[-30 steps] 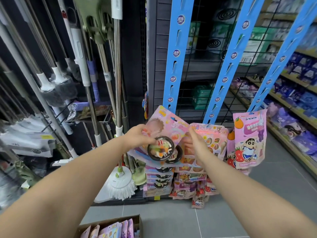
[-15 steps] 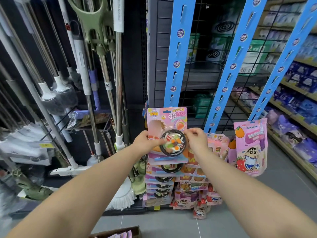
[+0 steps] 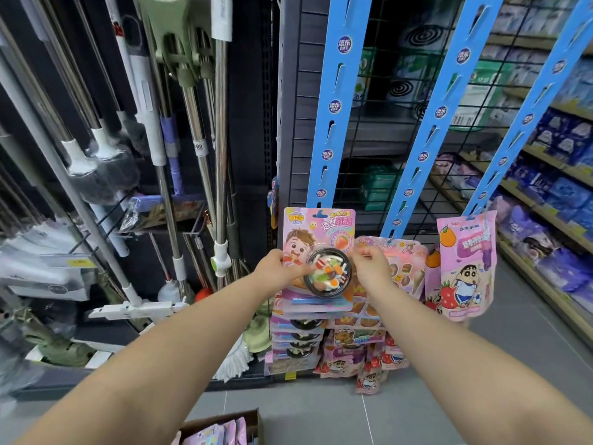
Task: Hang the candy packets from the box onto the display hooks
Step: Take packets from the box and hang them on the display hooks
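Your left grip (image 3: 278, 270) pinches the left edge of the candy packet (image 3: 316, 234), thumb laid across the card toward the dome. Your right grip (image 3: 372, 263) pinches the right edge with curled fingers. The packet stands upright between both grips at the lower end of the leftmost blue display strip (image 3: 337, 101), its hang-hole over a blue hook (image 3: 320, 214): flat glossy pink card, clear round blister over a black bowl of mixed sweets.

We have swung the candy packet (image 3: 317, 226) from flat to upright, left hand (image 3: 276, 268) and right hand (image 3: 372, 268) raising it, its top now at the foot of the left blue strip (image 3: 337, 101).
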